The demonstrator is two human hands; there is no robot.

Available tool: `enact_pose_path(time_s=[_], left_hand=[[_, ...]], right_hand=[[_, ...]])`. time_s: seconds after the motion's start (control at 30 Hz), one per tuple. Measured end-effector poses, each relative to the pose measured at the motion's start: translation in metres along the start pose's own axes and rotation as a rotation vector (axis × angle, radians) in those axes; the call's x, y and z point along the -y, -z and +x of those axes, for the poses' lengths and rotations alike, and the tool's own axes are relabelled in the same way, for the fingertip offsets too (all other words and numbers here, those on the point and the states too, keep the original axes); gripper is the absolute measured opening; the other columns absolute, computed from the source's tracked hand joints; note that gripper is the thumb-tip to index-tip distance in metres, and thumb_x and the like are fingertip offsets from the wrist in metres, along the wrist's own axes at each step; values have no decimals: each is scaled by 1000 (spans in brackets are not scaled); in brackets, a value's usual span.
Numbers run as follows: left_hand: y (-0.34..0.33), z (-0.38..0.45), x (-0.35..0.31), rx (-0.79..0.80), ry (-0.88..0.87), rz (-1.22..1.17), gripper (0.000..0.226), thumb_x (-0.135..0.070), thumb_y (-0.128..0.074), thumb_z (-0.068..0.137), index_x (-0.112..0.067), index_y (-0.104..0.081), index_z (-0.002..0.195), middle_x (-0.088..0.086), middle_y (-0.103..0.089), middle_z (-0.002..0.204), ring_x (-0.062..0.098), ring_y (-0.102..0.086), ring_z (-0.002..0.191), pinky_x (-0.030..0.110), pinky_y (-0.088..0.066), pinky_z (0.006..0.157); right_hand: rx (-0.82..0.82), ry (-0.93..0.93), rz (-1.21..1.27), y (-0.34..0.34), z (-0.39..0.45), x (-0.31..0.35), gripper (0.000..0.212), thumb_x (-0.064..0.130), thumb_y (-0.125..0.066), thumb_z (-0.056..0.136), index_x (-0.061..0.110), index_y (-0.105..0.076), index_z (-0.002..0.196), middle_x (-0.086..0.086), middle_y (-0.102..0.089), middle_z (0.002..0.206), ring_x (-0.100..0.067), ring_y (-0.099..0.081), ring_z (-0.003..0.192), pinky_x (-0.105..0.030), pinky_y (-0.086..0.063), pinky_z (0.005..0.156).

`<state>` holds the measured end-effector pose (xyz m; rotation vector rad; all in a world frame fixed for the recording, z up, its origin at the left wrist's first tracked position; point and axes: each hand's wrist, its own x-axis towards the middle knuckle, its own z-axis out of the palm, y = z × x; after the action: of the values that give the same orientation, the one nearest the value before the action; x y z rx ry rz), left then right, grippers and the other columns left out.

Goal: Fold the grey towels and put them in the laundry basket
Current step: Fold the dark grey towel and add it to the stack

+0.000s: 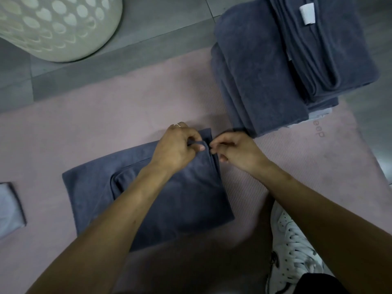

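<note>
The left hand (177, 148) and right hand (234, 150) each pinch the far edge of a folded grey towel (169, 200) lying on a pink mat (106, 124) over grey floor tiles (161, 22); a stack of towels (286, 66) sits right, a white laundry basket (57, 26), seemingly perforated, far left

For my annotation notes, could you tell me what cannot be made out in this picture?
Head view only:
- Laundry basket: cut off by the top edge, inside unseen.
- Towel near edge: hidden under the forearms.
- Mat lettering: partly covered by the towel stack.
</note>
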<state>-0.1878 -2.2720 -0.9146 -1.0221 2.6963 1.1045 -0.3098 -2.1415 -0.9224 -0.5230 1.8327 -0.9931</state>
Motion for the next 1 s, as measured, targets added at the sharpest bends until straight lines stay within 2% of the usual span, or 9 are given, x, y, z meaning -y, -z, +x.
enact_pose_path(time_s=[0.1,0.23,0.33,0.5,0.6,0.67,0.8,0.93,1.0], left_hand=[[-5,16,-2,-2,23,-3,3,-21,-74,82,-20,-71,82,-5,-68,84,14,-62,80,36,-54,79],[-17,32,1,47,59,24,2,-21,-73,83,-19,-73,81,-3,-70,79,14,-64,76,37,-55,77],[-25,33,8,-22,3,12,1,-18,-71,83,-18,-72,83,-3,-69,85,15,-63,78,35,-54,78],[-33,31,16,-143,-38,-30,3,-14,-72,83,-13,-72,87,-2,-52,96,14,-56,83,27,-50,80],[-33,30,14,-152,-63,8,5,-10,-69,83,-13,-69,87,-7,-51,95,15,-56,84,32,-51,79],[-29,30,8,-105,-43,76,13,-10,-65,84,-14,-64,96,-3,-56,96,22,-59,87,35,-50,77],[-20,31,-7,90,71,262,37,-16,-61,89,-9,-51,124,12,-59,113,30,-58,104,39,-50,84],[11,3,-24,29,1,301,22,-16,-57,91,-11,-62,112,12,-55,110,31,-57,100,37,-47,77],[36,-24,-32,-49,-17,265,16,-15,-57,90,-14,-61,105,9,-60,105,30,-58,96,39,-49,77]], right_hand=[[-102,-39,-90,5,5,-15,12,3,-63,88,12,-70,83,-3,-69,78,-6,-60,56,-15,-49,57],[-98,-44,-144,8,6,-30,13,3,-62,87,13,-70,81,-4,-70,82,-14,-65,68,-26,-55,69],[-88,0,-216,9,3,-35,10,5,-62,87,9,-71,89,-6,-71,91,-20,-67,84,-32,-56,82],[-82,118,-345,6,-4,-30,13,3,-61,86,6,-73,90,-5,-70,91,-13,-62,81,-16,-45,74],[-87,131,-359,4,-9,-30,13,3,-60,85,5,-72,90,-1,-67,87,-11,-61,80,-11,-41,72],[-69,114,-373,4,-11,-31,12,4,-61,85,6,-71,90,-2,-68,89,-13,-62,81,-12,-43,73],[13,95,-517,5,-13,-28,11,12,-61,86,8,-71,90,-5,-70,96,-17,-65,89,-19,-48,80],[107,40,-663,3,-30,-6,12,17,-56,88,12,-66,85,-4,-70,95,-17,-64,86,-23,-51,78],[156,42,-703,0,-44,17,16,15,-55,87,4,-66,86,-7,-69,96,-21,-64,88,-31,-53,80]])
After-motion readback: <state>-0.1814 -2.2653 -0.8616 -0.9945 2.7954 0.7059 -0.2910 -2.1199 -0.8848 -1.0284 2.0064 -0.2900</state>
